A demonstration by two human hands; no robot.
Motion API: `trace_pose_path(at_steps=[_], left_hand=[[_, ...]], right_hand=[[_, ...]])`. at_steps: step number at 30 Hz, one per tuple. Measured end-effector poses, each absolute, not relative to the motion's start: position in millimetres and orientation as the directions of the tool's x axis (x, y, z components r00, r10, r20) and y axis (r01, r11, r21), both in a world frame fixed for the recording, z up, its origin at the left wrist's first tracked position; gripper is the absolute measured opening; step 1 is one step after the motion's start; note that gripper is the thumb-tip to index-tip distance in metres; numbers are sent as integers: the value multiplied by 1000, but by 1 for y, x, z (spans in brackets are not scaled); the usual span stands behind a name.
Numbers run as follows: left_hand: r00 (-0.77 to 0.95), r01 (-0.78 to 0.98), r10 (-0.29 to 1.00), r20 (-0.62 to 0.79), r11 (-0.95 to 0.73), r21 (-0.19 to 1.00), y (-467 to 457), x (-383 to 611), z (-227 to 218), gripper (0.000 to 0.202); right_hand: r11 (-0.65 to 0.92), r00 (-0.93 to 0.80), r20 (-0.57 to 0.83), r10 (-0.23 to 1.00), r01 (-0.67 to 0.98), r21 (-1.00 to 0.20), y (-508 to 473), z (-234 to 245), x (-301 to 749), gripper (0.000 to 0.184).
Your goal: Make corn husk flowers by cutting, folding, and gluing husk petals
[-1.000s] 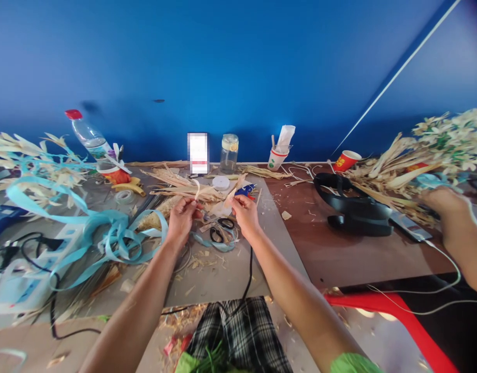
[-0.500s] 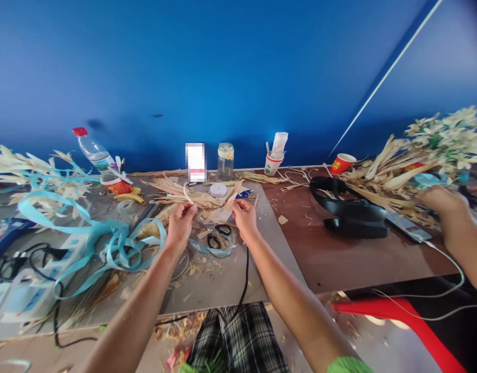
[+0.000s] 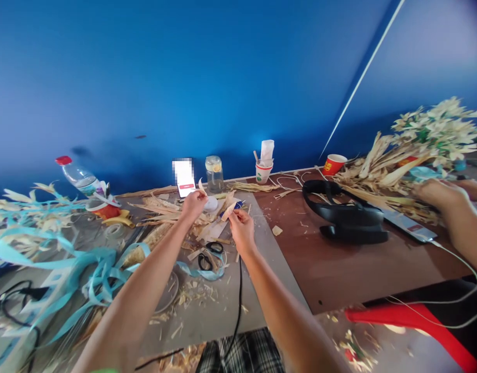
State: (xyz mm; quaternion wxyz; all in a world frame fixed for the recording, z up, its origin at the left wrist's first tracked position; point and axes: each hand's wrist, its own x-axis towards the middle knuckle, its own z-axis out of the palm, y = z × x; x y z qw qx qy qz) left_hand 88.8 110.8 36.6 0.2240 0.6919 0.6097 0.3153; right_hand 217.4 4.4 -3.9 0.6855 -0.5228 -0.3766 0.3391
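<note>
Between the fingertips of my left hand (image 3: 194,203) is a narrow pale strip of husk (image 3: 201,184), its tip curling upward. My right hand (image 3: 242,228) pinches a short beige piece of dried husk (image 3: 229,211), held just above the table. The two hands are apart, each closed on its own piece. Under and around them lies a pile of dried husks (image 3: 162,206), with a white round roll (image 3: 211,203) behind. Scissors with black handles (image 3: 205,261) rest below, beside a light blue ribbon (image 3: 211,275).
A tangle of blue ribbon (image 3: 94,269) and a tilted bottle (image 3: 77,175) are at left. A lit phone (image 3: 183,178) and a jar (image 3: 214,173) stand at the wall. Right are a black headset (image 3: 343,212), a red cup (image 3: 334,165) and another person's hand (image 3: 440,197).
My left hand has moved right and a little up, nearer my right hand, which has lowered slightly. The view has tilted and shifted somewhat. Both hands keep hold of their husk pieces.
</note>
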Motion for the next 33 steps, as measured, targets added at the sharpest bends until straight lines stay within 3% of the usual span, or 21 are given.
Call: trace_pose_path(at_steps=[5,11,18,25,31,33], left_hand=[[79,849,995,53,-95,519,125,96,35,21],[83,916,996,37,-91,390,126,99,32,20],[32,892,995,99,-73,445,126,96,28,23],[89,929,992,92,-116,352,121,95,22,22],[56,889,998,40,-68,452,125,91,37,24],[38,850,994,104,-87,519,121,83,48,30]], right_hand=[[221,511,155,845,-70,-973,5,-4,217,25],[233,494,200,846,-5,-973,2,-4,214,20],[242,488,211,847,1,-970,5,-10,214,20],[213,483,208,851,46,-976,2,-5,214,21],[212,468,211,858,50,-976,3,-7,214,21],[226,468,216,857,37,-974,3,-8,214,22]])
